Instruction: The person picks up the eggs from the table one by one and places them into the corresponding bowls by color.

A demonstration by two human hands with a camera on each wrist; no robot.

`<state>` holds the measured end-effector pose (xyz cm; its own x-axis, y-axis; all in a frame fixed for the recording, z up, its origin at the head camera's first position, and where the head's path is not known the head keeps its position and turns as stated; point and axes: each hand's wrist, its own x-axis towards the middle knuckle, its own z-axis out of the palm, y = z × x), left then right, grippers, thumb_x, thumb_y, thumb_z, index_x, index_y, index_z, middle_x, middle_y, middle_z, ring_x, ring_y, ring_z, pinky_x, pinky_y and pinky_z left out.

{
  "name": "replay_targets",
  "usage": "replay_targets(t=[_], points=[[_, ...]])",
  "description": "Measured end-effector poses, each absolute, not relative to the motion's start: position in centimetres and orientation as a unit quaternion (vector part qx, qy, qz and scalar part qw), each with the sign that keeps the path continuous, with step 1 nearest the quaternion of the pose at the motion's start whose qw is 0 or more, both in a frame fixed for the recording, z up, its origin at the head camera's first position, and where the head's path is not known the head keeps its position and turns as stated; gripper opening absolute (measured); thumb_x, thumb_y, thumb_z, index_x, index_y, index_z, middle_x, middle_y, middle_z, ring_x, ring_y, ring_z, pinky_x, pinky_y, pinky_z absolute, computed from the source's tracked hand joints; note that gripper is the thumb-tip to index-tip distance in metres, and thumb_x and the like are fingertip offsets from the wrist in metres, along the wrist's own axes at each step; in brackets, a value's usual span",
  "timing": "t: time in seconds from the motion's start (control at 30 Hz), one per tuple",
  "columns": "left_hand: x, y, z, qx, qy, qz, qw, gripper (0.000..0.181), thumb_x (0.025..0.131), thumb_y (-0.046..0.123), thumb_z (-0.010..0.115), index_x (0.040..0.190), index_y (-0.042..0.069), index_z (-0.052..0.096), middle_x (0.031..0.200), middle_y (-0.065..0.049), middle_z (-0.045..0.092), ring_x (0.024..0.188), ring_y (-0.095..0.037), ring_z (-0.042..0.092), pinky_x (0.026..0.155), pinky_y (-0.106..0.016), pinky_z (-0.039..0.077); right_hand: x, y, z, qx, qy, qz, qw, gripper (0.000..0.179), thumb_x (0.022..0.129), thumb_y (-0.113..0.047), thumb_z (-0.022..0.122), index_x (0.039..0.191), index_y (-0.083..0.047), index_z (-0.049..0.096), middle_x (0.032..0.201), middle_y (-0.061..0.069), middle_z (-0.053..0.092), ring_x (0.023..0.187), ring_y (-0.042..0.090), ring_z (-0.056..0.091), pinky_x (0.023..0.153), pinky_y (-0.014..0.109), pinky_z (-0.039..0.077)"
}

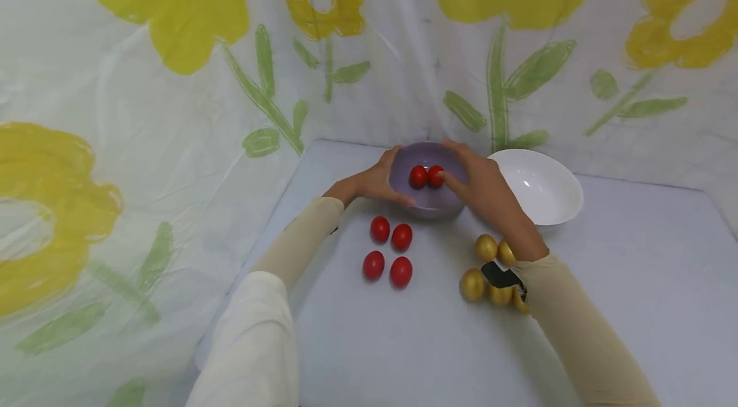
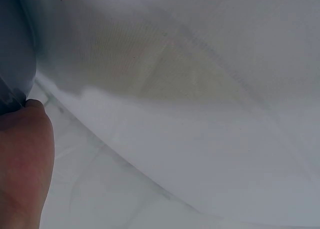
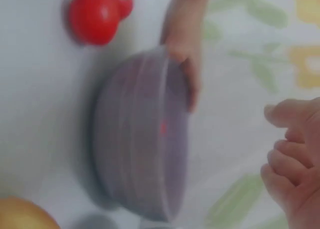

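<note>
A purple bowl (image 1: pixel 426 202) stands near the back edge of the table with two red eggs (image 1: pixel 418 177) inside it. My left hand (image 1: pixel 377 179) holds the bowl's left side, its thumb along the near side and its fingers toward the far rim. The right wrist view shows the left hand (image 3: pixel 185 34) at the bowl's rim. My right hand (image 1: pixel 487 189) hovers over the bowl's right side, its thumb in front of one red egg. In the right wrist view the right hand (image 3: pixel 297 154) is apart from the bowl, fingers loosely bent, holding nothing visible.
Several red eggs (image 1: pixel 401 272) lie on the white table (image 1: pixel 369 343) in front of the bowl. Several gold eggs (image 1: pixel 473 285) lie farther right, partly hidden by the right forearm. A white bowl (image 1: pixel 559 192) stands behind them. A flower-painted curtain (image 1: pixel 398 74) borders the table's back and left.
</note>
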<state>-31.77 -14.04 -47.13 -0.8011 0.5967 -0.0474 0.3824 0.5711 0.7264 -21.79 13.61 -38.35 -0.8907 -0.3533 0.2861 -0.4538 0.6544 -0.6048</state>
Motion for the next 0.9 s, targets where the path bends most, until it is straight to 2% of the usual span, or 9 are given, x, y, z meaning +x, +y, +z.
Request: replay_targets(t=[0.13, 0.27, 0.37, 0.5, 0.57, 0.7, 0.83, 0.9], points=[[-31.8, -14.3, -47.0, 0.270, 0.878, 0.367, 0.149, 0.138, 0.070, 0.062, 0.093, 0.168, 0.022, 0.004, 0.163, 0.000, 0.024, 0.142, -0.017, 0.035, 0.110, -0.042, 0.048, -19.3, 12.9, -37.6, 0.226, -0.889, 0.386, 0.101, 0.066, 0.101, -0.029, 0.075, 0.161, -0.025, 0.046, 0.160, 0.004, 0.052, 0.139, 0.031, 0.057, 0.113, 0.053, 0.046], [-31.8, -14.5, -47.0, 0.272, 0.879, 0.363, 0.145, 0.141, 0.070, 0.062, 0.092, 0.169, 0.018, 0.002, 0.165, -0.003, 0.022, 0.144, -0.019, 0.034, 0.113, -0.045, 0.045, -16.9, 12.0, -37.5, 0.238, -0.876, 0.403, 0.114, 0.067, 0.100, -0.029, 0.077, 0.160, -0.026, 0.048, 0.158, 0.000, 0.054, 0.116, 0.028, 0.068, 0.100, 0.047, 0.056], [-31.8, -14.7, -47.1, 0.274, 0.879, 0.362, 0.143, 0.143, 0.071, 0.062, 0.093, 0.169, 0.015, 0.000, 0.168, -0.005, 0.019, 0.147, -0.021, 0.031, 0.118, -0.048, 0.040, -15.3, 11.2, -38.3, 0.248, -0.872, 0.406, 0.114, 0.069, 0.098, -0.026, 0.079, 0.160, -0.024, 0.049, 0.155, 0.003, 0.057, 0.107, 0.027, 0.070, 0.095, 0.047, 0.059], [-31.7, -14.7, -47.2, 0.278, 0.879, 0.360, 0.142, 0.141, 0.072, 0.060, 0.093, 0.169, 0.015, 0.000, 0.167, -0.004, 0.020, 0.147, -0.021, 0.031, 0.118, -0.048, 0.039, -13.1, 10.2, -39.9, 0.249, -0.878, 0.400, 0.089, 0.070, 0.097, -0.032, 0.081, 0.159, -0.025, 0.050, 0.154, 0.003, 0.059, 0.120, 0.026, 0.069, 0.103, 0.050, 0.055], [-31.8, -14.7, -47.2, 0.284, 0.877, 0.361, 0.138, 0.140, 0.072, 0.057, 0.093, 0.169, 0.016, 0.001, 0.165, -0.004, 0.022, 0.146, -0.021, 0.032, 0.117, -0.048, 0.040, -12.0, 9.7, -40.9, 0.243, -0.883, 0.397, 0.068, 0.071, 0.096, -0.037, 0.081, 0.159, -0.026, 0.050, 0.154, 0.001, 0.059, 0.122, 0.026, 0.069, 0.103, 0.050, 0.055], [-31.8, -14.4, -47.3, 0.288, 0.877, 0.361, 0.136, 0.139, 0.073, 0.055, 0.093, 0.169, 0.015, 0.000, 0.165, -0.004, 0.023, 0.146, -0.020, 0.033, 0.117, -0.046, 0.041, -10.0, 9.1, -43.0, 0.226, -0.892, 0.391, 0.018, 0.073, 0.093, -0.040, 0.083, 0.157, -0.022, 0.052, 0.152, 0.000, 0.060, 0.135, 0.028, 0.062, 0.104, 0.050, 0.055], [-31.7, -14.1, -47.2, 0.281, 0.876, 0.365, 0.143, 0.139, 0.075, 0.053, 0.093, 0.169, 0.015, -0.002, 0.166, -0.004, 0.022, 0.147, -0.021, 0.032, 0.117, -0.046, 0.041, -8.4, 8.4, -44.9, 0.198, -0.910, 0.365, -0.021, 0.073, 0.090, -0.041, 0.086, 0.153, -0.019, 0.058, 0.146, 0.003, 0.065, 0.133, 0.028, 0.063, 0.104, 0.050, 0.055], [-31.7, -14.0, -47.3, 0.282, 0.874, 0.368, 0.144, 0.138, 0.075, 0.053, 0.093, 0.169, 0.015, -0.002, 0.166, -0.004, 0.023, 0.148, -0.022, 0.032, 0.117, -0.047, 0.041, -7.9, 8.0, -45.9, 0.183, -0.919, 0.349, -0.026, 0.071, 0.088, -0.041, 0.088, 0.150, -0.019, 0.061, 0.135, 0.006, 0.072, 0.128, 0.027, 0.067, 0.103, 0.048, 0.055]])
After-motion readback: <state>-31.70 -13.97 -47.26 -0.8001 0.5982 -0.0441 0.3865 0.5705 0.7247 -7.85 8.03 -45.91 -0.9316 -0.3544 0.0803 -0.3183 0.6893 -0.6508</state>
